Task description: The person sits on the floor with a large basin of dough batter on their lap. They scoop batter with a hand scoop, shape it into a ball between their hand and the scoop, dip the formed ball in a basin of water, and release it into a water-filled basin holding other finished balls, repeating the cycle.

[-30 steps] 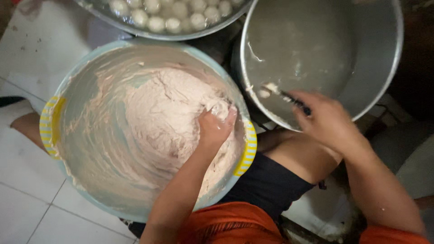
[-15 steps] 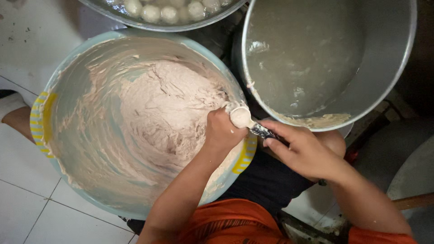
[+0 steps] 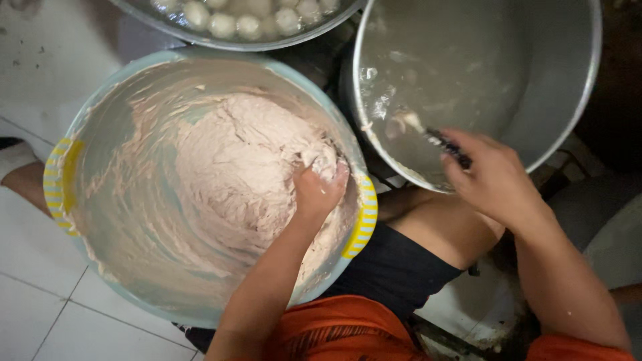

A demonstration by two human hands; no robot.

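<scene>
Squeezing hand: the left hand (image 3: 319,190) is sunk in the pink paste (image 3: 234,180) at the near right edge of the basin, fingers curled tight around a lump of it.
Paste: a thick pale pink mound, heaped toward the right side of the basin, with smears up the walls.
Basin: a light blue plastic basin (image 3: 100,110) with yellow striped handles at its left and right rims, resting on the white tiled floor (image 3: 40,314).
Spoon hand: the right hand (image 3: 491,177) hangs over the near rim of the metal pot, fingers pinched shut around the dark handle of a spoon (image 3: 428,134).
Spoon: its bowl dips into the pot, just inside the near left rim.
Pot: a large grey metal pot (image 3: 562,100), touching the basin's right edge, holding cloudy liquid.
Far tray: a metal tray (image 3: 200,37) of pale round balls (image 3: 247,23) beyond the basin's far edge.
</scene>
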